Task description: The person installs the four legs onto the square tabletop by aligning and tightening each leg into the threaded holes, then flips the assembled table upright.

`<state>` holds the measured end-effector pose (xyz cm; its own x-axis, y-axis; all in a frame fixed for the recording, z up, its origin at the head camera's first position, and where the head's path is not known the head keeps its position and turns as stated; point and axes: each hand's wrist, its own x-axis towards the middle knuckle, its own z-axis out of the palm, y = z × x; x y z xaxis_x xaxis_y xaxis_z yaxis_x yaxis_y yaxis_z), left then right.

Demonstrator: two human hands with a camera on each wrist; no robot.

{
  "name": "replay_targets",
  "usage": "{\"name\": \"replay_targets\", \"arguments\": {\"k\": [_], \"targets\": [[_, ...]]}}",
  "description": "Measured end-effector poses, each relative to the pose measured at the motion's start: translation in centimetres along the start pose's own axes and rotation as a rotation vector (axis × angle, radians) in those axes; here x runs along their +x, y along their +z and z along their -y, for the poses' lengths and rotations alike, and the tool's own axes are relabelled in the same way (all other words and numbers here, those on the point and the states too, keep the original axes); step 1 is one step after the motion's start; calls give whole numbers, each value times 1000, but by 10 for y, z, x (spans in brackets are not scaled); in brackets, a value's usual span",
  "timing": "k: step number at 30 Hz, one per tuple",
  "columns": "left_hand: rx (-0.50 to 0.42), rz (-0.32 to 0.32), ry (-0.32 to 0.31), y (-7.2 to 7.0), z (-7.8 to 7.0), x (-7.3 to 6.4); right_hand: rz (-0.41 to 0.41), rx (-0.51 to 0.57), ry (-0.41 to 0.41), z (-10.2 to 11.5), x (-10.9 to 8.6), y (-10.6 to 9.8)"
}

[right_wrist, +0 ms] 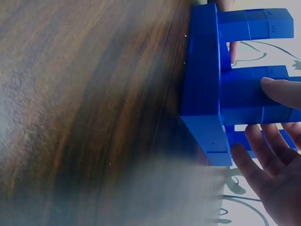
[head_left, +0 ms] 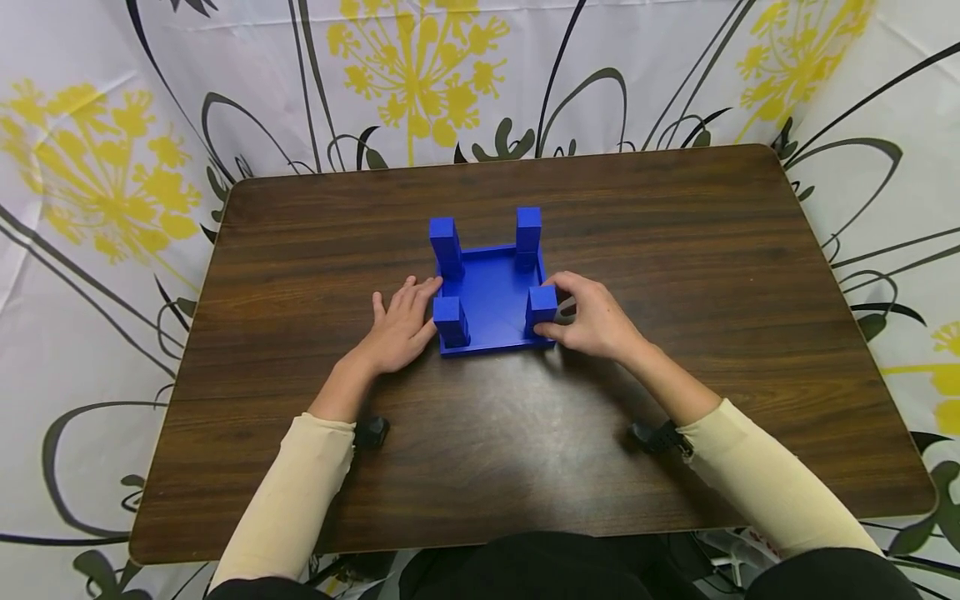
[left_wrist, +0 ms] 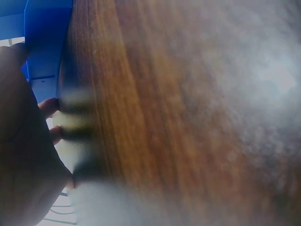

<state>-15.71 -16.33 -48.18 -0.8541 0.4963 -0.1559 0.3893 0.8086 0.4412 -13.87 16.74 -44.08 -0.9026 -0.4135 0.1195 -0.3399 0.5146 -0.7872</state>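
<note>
A shallow blue square base (head_left: 491,304) with a raised rim lies on the table, a blue post standing up at each corner. My right hand (head_left: 594,318) grips the near right post (head_left: 541,307) between thumb and fingers. In the right wrist view the thumb (right_wrist: 280,89) presses one face of that post (right_wrist: 242,92), while the fingers (right_wrist: 265,165) curl behind it. My left hand (head_left: 401,329) rests with spread fingers against the base's left side, beside the near left post (head_left: 451,320). The left wrist view shows this hand (left_wrist: 23,141) dark and partly blurred.
The brown wood-grain table (head_left: 675,233) extends around the base on all sides. A white curtain (head_left: 262,58) with yellow flowers hangs behind and beside it. Both wrists wear a dark strapped device, the left one (head_left: 372,432) close to the tabletop.
</note>
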Motion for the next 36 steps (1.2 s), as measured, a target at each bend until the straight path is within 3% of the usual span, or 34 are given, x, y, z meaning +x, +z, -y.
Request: {"name": "replay_targets", "arguments": {"k": [27,36], "targets": [[11,-2,-13,0,-1,-1,-153,-40,31,3,-8,11],[7,-2,-7,0,0,-1,-153,-49,68,8,-9,10]]}}
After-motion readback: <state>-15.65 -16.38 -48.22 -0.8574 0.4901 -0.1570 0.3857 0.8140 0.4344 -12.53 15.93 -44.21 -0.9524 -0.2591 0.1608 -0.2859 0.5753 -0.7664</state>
